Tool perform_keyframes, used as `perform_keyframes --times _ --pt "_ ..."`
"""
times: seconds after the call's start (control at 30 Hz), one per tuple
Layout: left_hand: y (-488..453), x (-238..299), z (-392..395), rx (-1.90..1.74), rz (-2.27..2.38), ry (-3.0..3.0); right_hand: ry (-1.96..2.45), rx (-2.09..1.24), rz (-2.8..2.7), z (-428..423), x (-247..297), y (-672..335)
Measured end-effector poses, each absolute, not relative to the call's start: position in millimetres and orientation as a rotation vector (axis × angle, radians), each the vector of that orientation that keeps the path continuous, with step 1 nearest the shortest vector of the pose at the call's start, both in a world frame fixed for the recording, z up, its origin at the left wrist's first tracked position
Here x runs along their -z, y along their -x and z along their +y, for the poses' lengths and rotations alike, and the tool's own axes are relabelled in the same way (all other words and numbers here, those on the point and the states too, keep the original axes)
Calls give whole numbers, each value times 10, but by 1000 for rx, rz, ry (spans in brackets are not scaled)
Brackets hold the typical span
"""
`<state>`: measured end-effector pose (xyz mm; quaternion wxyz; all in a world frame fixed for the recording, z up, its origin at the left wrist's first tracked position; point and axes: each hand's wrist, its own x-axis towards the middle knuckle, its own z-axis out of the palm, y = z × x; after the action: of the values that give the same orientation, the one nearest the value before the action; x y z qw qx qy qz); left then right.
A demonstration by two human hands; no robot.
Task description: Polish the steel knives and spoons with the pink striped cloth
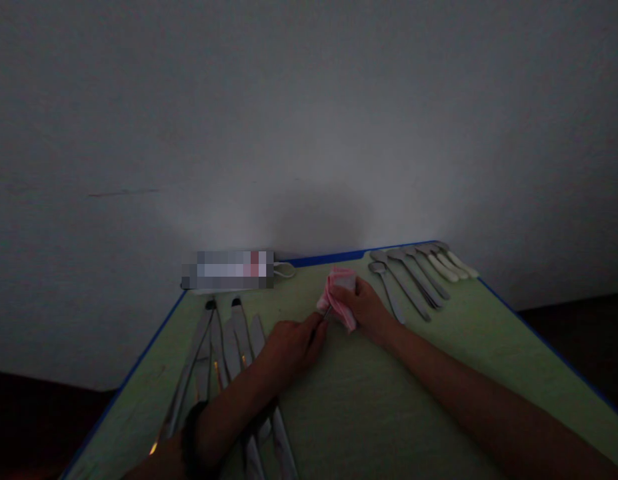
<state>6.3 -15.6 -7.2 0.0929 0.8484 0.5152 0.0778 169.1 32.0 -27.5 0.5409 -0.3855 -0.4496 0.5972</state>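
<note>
My right hand (365, 304) is closed around a bunched pink cloth (339, 300) near the middle of the green table (369, 400). My left hand (295, 343) is closed in a pinch on the thin handle of a metal utensil (327, 315) whose other end is buried in the cloth. Both hands rest low over the tabletop, almost touching. What kind of utensil it is stays hidden by the cloth and the dim light.
Several table knives (229, 353) lie in a row at the left, partly under my left forearm. Several spoons (413, 277) lie at the back right. A blurred box (229, 270) sits at the back edge against the wall. The table has a blue rim.
</note>
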Motion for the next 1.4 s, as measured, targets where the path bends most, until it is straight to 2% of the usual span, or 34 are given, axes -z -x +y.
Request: perform_keyframes --times 0.13,0.3,0.53,0.8,1.1,1.4 --pt "-96 63 -192 -118 1550 -2663 978 -1424 -958 313 243 -1668" --pt "-118 53 -209 -60 1551 -2713 851 -1550 -813 326 240 -1656" --pt "-71 40 -195 -295 1412 -2439 703 -1659 -709 351 241 -1650" --pt "-47 30 -151 -616 1366 -2111 483 -1752 -908 291 186 -1674" --pt "-35 22 -78 -694 1312 -1763 398 -1903 -801 311 201 -1720" --pt "-57 74 -55 -859 1176 -1579 393 -1893 -731 371 193 -1689"
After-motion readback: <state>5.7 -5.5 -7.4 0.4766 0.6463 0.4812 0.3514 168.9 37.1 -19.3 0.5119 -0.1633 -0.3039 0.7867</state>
